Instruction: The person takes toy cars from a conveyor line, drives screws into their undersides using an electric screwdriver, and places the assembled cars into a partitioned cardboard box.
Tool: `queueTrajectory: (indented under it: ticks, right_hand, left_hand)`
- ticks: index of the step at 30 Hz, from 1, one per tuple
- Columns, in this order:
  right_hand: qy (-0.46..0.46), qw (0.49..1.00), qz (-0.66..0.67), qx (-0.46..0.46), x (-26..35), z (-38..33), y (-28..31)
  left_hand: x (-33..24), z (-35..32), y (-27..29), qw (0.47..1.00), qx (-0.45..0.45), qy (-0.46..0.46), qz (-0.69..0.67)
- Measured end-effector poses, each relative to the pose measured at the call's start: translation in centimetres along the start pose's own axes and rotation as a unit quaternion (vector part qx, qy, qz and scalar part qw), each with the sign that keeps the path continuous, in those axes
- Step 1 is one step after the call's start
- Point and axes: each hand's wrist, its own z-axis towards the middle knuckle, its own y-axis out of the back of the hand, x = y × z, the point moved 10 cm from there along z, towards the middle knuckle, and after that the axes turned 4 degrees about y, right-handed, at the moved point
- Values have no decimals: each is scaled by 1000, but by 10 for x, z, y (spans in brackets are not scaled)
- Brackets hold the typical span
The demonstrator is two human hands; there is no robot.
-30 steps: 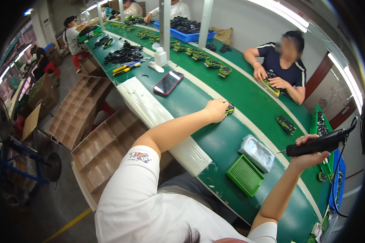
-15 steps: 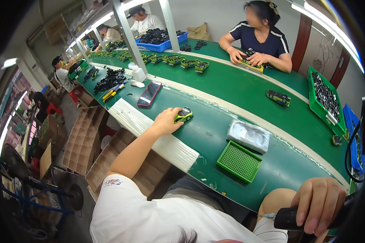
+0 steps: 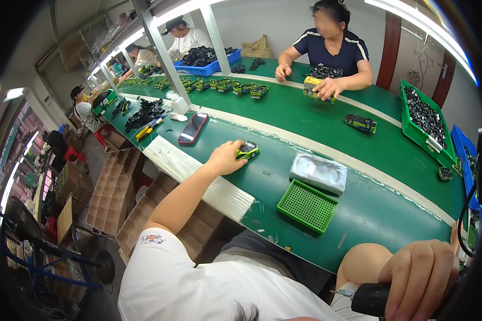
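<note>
On the green bench, my left hand [image 3: 226, 157] is closed round the rear of a lime-green and black toy car [image 3: 248, 150]. The car rests upright on the bench, its far end showing past my fingertips. At the lower right, my right hand [image 3: 424, 275] grips a black electric screwdriver [image 3: 370, 299] with its metal tip pointing left. Part of the tool is hidden behind my fingers. A green perforated tray [image 3: 307, 206] and a plastic-wrapped block [image 3: 318, 173] lie between my hands. Beyond my left hand is a phone in a red case [image 3: 193, 129].
White strips [image 3: 198, 176] line the bench's near edge. A white bottle [image 3: 179, 103], yellow-handled tools [image 3: 144, 132] and black parts [image 3: 144, 114] lie far left. Across the belt a person holds a toy car [image 3: 318, 90]. A green crate [image 3: 424, 119] of parts stands at right.
The view has shifted slightly. The person opposite has lifted a toy car and taken one hand off it. My left hand stays on its car; the screwdriver has moved slightly down and left.
</note>
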Motion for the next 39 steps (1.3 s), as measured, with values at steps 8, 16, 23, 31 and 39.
queueTrajectory:
  ticks: [8,16,23,31,39]
  right_hand:
    - [-63,987,3,145,-9,6,-14]
    - [-107,990,35,86,-24,0,-13]
    - [-42,987,37,154,-14,7,2]
    - [-39,999,-18,8,-21,5,-6]
    - [88,995,-29,-27,8,-9,1]
  left_hand:
    - [-31,42,-27,999,-32,-24,4]
    - [-21,4,-15,995,-40,-48,76]
    - [47,-87,21,994,64,41,82]
    - [-54,49,-9,993,-71,-95,-23]
    - [-119,24,40,530,190,-124,-817]
